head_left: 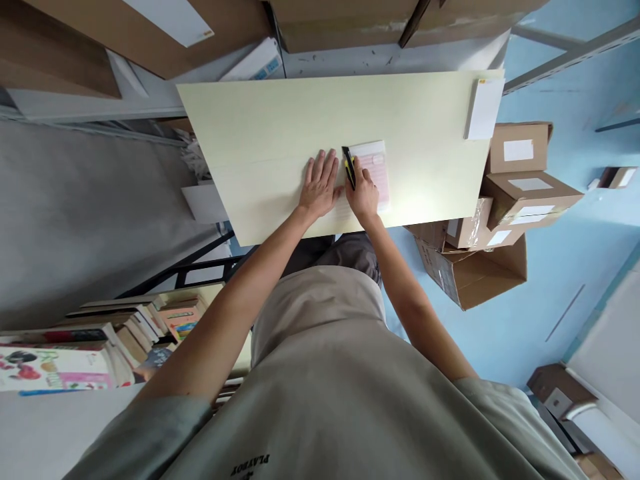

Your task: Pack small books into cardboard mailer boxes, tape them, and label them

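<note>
My left hand (320, 183) lies flat on the pale cream board (260, 127), fingers spread and pointing away from me. Just to its right, my right hand (363, 195) is closed around a black and yellow utility knife (348, 160). The knife's dark front end points away from me. Under the right hand and knife lies a flat, pink-and-white lined pad or packet (380, 175); its left part is partly covered by the hand. Whether the blade is out is too small to tell.
A white box or pad (486, 109) sits at the board's far right corner. Cardboard boxes (345, 30) stand behind the board. Opened cartons (520, 177) are stacked on the right. Books (120, 333) fill a shelf at lower left.
</note>
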The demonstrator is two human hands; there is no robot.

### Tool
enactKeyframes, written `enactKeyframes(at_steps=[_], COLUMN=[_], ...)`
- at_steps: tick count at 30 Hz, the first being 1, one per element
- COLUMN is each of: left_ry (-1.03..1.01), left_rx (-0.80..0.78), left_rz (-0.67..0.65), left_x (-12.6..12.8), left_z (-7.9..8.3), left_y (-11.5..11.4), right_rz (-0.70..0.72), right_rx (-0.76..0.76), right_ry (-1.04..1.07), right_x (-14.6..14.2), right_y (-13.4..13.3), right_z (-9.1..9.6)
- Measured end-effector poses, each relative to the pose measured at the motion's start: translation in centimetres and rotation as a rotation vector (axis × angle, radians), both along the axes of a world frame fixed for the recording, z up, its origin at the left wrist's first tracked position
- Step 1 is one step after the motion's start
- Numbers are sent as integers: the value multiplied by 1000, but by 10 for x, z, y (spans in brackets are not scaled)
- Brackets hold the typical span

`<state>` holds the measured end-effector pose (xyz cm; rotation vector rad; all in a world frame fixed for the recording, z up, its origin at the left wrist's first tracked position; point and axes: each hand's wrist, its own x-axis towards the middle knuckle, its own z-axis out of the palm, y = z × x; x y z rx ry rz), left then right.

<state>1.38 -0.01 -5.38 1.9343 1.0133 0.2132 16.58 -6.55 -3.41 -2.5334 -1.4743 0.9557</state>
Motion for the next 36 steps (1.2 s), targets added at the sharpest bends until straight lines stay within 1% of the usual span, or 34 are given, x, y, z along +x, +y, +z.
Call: enactKeyframes(at_steps=[5,10,15,18,24,29,32,36], left_ry=[-26,-22,-20,-19,2,8,11,-15], left_rx=[-39,-55,-41,-43,-20,0,-4,-50], left_rz=[31,41,30,38,8,-12,-30,14], left_x=[1,3,4,4,5,3,2,3], left_z=[1,5,4,2,-2,-6,-7,-6], left_y=[0,1,1,2,1,1,1,1], right_rz=[28,44,83,81,85,52,26,2], right_rx=[-22,-67,-104,-94,-89,-2,25,-30], right_ry=[-36,-17,-38,-47,-59,6,31,13], right_x=[0,0,-1,-1,-2,-3,-5,-12], right_y=[3,3,0,-4,-13,-25,-32,-37], right_z=[1,11,17,16,11,7,9,17])
